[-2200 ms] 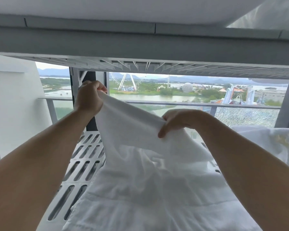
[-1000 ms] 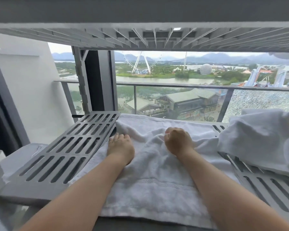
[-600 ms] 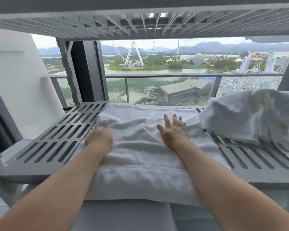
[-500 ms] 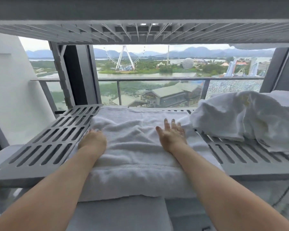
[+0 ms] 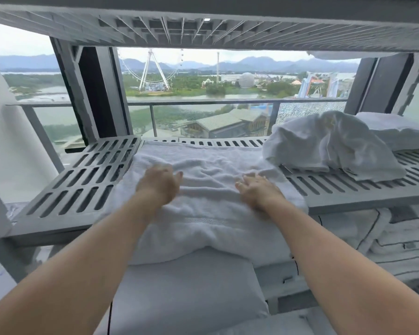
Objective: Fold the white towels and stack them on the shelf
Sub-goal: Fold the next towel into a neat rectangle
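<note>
The folded white towel (image 5: 211, 189) lies mid-frame on the slatted grey shelf (image 5: 87, 180), its near edge sagging over the shelf front; the right hand (image 5: 259, 193) rests flat on it at centre right, fingers straight, gripping nothing; the left hand (image 5: 159, 183), blurred at centre left, has loose uncurled fingers and holds nothing, though whether it touches the cloth I cannot tell. The step looks like smoothing the fold: stroke outward from the middle with flat palms, lightly enough not to drag the layers askew; stop short of the crumpled towel (image 5: 329, 146) just beside it at middle right.
</note>
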